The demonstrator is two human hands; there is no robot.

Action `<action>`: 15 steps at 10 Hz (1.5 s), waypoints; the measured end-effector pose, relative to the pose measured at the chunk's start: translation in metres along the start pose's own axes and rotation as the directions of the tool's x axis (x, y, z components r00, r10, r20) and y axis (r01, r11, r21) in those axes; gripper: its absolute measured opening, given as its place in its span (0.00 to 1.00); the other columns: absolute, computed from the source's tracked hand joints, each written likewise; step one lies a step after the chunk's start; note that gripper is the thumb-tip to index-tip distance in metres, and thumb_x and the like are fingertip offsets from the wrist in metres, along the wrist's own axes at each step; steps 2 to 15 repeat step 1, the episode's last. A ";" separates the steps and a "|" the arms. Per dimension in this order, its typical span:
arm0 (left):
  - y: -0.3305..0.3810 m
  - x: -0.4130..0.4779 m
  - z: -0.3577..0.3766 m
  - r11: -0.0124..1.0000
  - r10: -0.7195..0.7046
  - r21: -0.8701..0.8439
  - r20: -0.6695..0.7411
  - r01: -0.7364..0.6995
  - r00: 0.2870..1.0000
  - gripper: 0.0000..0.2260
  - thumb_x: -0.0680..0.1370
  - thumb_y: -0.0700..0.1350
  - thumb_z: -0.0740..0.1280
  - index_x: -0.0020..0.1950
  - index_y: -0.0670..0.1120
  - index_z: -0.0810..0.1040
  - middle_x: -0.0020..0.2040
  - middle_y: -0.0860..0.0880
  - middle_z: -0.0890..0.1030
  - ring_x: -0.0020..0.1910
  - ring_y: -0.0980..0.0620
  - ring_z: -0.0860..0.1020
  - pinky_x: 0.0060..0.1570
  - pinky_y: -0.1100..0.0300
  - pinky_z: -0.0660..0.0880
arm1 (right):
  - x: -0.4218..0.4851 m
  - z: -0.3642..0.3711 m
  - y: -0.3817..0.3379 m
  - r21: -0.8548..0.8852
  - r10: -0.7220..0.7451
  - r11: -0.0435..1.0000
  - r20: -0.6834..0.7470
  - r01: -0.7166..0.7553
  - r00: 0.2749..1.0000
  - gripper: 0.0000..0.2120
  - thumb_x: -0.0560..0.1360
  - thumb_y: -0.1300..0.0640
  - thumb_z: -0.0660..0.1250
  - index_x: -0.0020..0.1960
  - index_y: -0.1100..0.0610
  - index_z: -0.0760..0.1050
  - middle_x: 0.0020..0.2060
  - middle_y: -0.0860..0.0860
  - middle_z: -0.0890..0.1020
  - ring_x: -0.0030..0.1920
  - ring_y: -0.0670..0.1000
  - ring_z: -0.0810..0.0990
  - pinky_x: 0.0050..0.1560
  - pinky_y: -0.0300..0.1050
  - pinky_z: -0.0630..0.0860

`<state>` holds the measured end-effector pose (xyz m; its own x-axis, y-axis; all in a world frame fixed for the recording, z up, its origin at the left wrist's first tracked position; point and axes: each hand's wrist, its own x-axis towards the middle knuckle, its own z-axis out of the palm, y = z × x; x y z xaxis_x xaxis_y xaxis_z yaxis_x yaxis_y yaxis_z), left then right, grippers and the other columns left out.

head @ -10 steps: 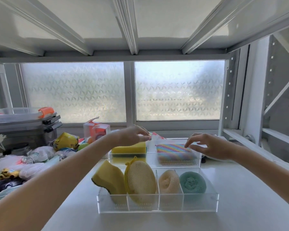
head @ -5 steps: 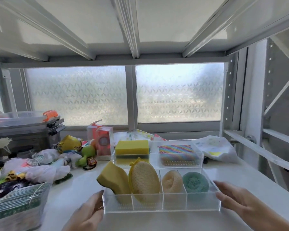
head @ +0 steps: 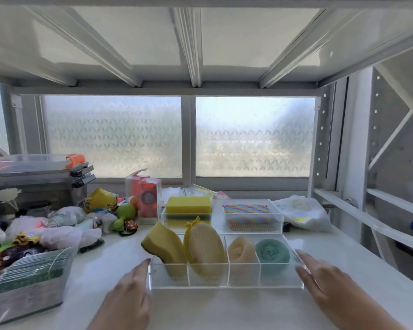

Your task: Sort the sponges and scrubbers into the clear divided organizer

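Note:
The clear divided organizer (head: 224, 276) sits on the white shelf in front of me. Its front row holds a curved yellow sponge (head: 162, 244), a yellow mesh oval scrubber (head: 204, 246), a beige round scrubber (head: 241, 248) and a teal round scrubber (head: 272, 252). Behind them, a yellow block sponge (head: 188, 204) and a rainbow-striped sponge (head: 248, 214) lie in two clear back sections. My left hand (head: 129, 298) presses against the organizer's left wall. My right hand (head: 324, 284) presses against its right wall.
Clutter fills the left: a clear bag of green packets (head: 31, 282), plastic bags and toys (head: 57, 229), grey lidded boxes (head: 38, 177), a red carton (head: 146, 198). A white cloth (head: 301, 213) lies at the back right. A low shelf sits overhead, and frosted windows stand behind.
Both hands drew back from the back sections and came down to the organizer's front corners. They now touch its side walls. The view moved slightly nearer.

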<state>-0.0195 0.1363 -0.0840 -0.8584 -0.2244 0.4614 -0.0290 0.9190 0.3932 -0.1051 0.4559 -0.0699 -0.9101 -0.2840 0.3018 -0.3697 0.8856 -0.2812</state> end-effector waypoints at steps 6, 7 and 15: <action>-0.028 -0.010 -0.034 0.920 0.324 0.223 0.028 -0.322 0.946 0.18 0.77 0.46 0.56 0.65 0.56 0.72 0.64 0.58 0.75 0.62 0.61 0.77 0.57 0.70 0.70 | -0.013 -0.049 0.005 -0.246 -0.115 0.966 -0.133 0.079 0.984 0.25 0.74 0.32 0.47 0.64 0.38 0.71 0.63 0.32 0.73 0.61 0.41 0.78 0.56 0.44 0.76; -0.028 -0.010 -0.034 0.920 0.324 0.223 0.028 -0.322 0.946 0.18 0.77 0.46 0.56 0.65 0.56 0.72 0.64 0.58 0.75 0.62 0.61 0.77 0.57 0.70 0.70 | -0.013 -0.049 0.005 -0.246 -0.115 0.966 -0.133 0.079 0.984 0.25 0.74 0.32 0.47 0.64 0.38 0.71 0.63 0.32 0.73 0.61 0.41 0.78 0.56 0.44 0.76; -0.028 -0.010 -0.034 0.920 0.324 0.223 0.028 -0.322 0.946 0.18 0.77 0.46 0.56 0.65 0.56 0.72 0.64 0.58 0.75 0.62 0.61 0.77 0.57 0.70 0.70 | -0.013 -0.049 0.005 -0.246 -0.115 0.966 -0.133 0.079 0.984 0.25 0.74 0.32 0.47 0.64 0.38 0.71 0.63 0.32 0.73 0.61 0.41 0.78 0.56 0.44 0.76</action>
